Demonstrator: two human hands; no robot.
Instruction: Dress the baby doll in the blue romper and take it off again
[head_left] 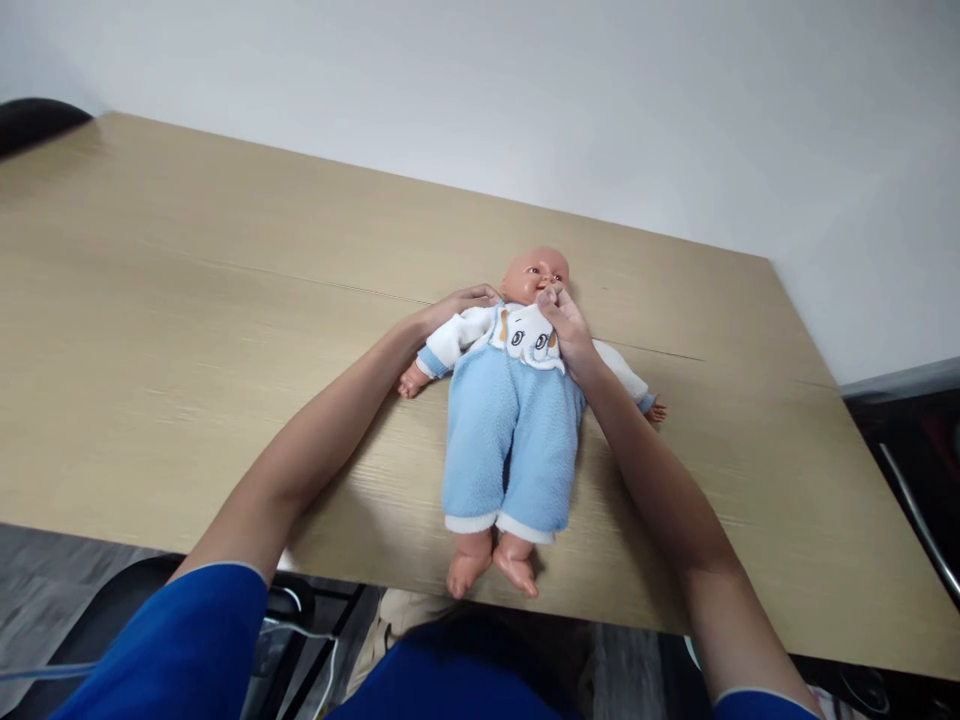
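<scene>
A baby doll with a bald head lies on its back, its feet toward me. It wears a fluffy light blue and white outfit with an animal face on the chest. My left hand is at the doll's shoulder beside the neck, fingers bent closed on the collar edge, with the tips partly hidden. Just under the doll's chin, my right hand pinches the other side of the collar between thumb and fingers. Both doll arms are spread out to the sides, and the bare feet lie near the table's front edge.
The doll rests on a light wooden table with a thin seam across it. A pale wall rises behind. A dark chair back stands at the far left, and dark furniture with a metal tube is at the right.
</scene>
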